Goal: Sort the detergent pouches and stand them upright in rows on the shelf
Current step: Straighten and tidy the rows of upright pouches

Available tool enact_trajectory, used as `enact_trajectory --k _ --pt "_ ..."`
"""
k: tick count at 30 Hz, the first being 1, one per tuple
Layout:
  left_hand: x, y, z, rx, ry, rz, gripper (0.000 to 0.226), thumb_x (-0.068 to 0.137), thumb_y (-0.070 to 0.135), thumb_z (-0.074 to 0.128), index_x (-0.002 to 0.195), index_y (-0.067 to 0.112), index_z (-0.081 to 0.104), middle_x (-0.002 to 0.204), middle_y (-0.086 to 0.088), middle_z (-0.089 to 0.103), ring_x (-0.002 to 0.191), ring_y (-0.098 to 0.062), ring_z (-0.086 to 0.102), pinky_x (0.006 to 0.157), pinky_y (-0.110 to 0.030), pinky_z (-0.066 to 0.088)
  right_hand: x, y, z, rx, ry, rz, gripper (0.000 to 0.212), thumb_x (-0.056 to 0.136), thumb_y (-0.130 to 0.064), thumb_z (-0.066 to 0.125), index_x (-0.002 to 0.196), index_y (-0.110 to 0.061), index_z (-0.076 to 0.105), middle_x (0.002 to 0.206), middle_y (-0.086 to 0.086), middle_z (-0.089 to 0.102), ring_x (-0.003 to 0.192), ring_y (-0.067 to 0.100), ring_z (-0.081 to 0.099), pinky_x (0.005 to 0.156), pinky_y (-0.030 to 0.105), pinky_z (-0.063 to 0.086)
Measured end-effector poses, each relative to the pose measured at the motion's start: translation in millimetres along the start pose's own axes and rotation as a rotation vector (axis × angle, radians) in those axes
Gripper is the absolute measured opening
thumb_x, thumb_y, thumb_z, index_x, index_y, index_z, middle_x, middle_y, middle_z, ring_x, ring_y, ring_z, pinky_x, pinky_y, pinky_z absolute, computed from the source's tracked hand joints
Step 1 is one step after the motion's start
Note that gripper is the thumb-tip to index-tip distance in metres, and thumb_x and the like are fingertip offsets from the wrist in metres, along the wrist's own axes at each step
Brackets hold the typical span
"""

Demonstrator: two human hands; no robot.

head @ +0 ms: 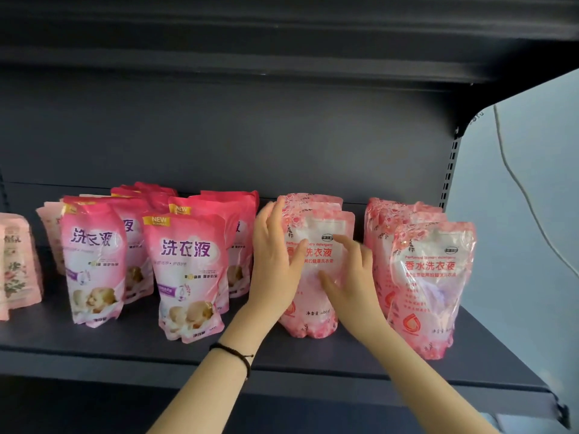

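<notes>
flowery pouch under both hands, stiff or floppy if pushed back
Likely floppy: the floral pouch is crinkled film with a bulging base, so it may dent under the fingers. Glossy face, probably slippery. Pushed high, it could tip onto the pouches behind.

At the left edge of the dark metal shelf (125, 343) stand pale floral plastic pouches (15, 264). Right of them pink baby-print plastic pouches (94, 264) run front to back in one file, with a second baby-print file (188, 270) to its right. Further right stands a file of pink rose-print plastic pouches (313, 311), the left hand (275, 264) at its front pouch's left side, the right hand (351, 277) on its face. A second rose-print file (429, 286) stands nearest the right edge.
</notes>
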State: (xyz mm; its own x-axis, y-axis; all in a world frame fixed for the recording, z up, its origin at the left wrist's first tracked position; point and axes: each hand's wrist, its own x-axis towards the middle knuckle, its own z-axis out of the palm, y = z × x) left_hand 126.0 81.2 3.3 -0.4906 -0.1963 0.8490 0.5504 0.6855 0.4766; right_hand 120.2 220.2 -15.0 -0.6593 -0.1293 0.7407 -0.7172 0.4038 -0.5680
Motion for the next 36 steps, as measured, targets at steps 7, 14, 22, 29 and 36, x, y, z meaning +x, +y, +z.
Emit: enact_trajectory --k 7,14,22,29,36 --pt "52.7 34.7 -37.3 0.381 -0.196 0.438 0.039 0.088 0.031 0.065 0.125 0.022 0.057 0.135 -0.002 0.049 0.128 -0.026 0.039 0.104 -0.045 0.031 37.2 -36.9 -61.5 -0.375 -0.058 -0.315 0.031 0.084 -0.007 0.068 0.114 -0.013 0.060 0.129 -0.003 0.035 0.118 0.010 0.040 0.097 0.007 0.029" --pt "129.5 85.6 -14.7 0.569 -0.572 0.745 0.026 0.096 0.044 0.047 0.111 0.027 0.060 0.103 0.010 0.064 0.104 -0.015 0.053 0.090 -0.034 0.035 127.1 -70.6 -158.7 -0.817 -0.617 -0.320 0.016 0.091 -0.025 0.061 0.106 -0.025 0.068 0.107 -0.007 0.059 0.095 0.008 0.058 0.085 0.024 0.046" --pt "134.2 93.7 57.3 0.500 -0.735 0.617 0.039 0.091 0.061 0.040 0.106 0.034 0.064 0.092 0.018 0.058 0.094 -0.006 0.055 0.084 -0.029 0.040 160.0 -23.1 -201.0 -0.907 -0.680 -0.276 0.019 0.089 -0.046 0.053 0.102 -0.037 0.065 0.095 -0.024 0.061 0.087 -0.005 0.058 0.081 0.025 0.051" --pt "47.6 90.3 103.6 -0.122 -0.378 0.172 0.032 0.086 0.056 0.054 0.110 0.036 0.062 0.106 0.027 0.058 0.105 0.007 0.053 0.086 -0.012 0.042 85.6 56.8 -213.6 -0.362 -0.406 -0.192 0.035 0.079 -0.063 0.052 0.106 -0.042 0.061 0.103 -0.024 0.063 0.097 0.000 0.061 0.078 0.020 0.048" --pt "-22.6 83.2 127.9 -0.489 -0.139 -0.180 0.069 0.078 0.052 0.070 0.135 0.053 0.032 0.127 0.035 0.048 0.123 0.008 0.046 0.097 -0.017 0.041 22.9 89.9 -191.2 0.065 -0.053 -0.063 0.064 0.069 -0.045 0.069 0.123 -0.061 0.040 0.119 -0.030 0.051 0.104 0.002 0.059 0.077 0.011 0.049"
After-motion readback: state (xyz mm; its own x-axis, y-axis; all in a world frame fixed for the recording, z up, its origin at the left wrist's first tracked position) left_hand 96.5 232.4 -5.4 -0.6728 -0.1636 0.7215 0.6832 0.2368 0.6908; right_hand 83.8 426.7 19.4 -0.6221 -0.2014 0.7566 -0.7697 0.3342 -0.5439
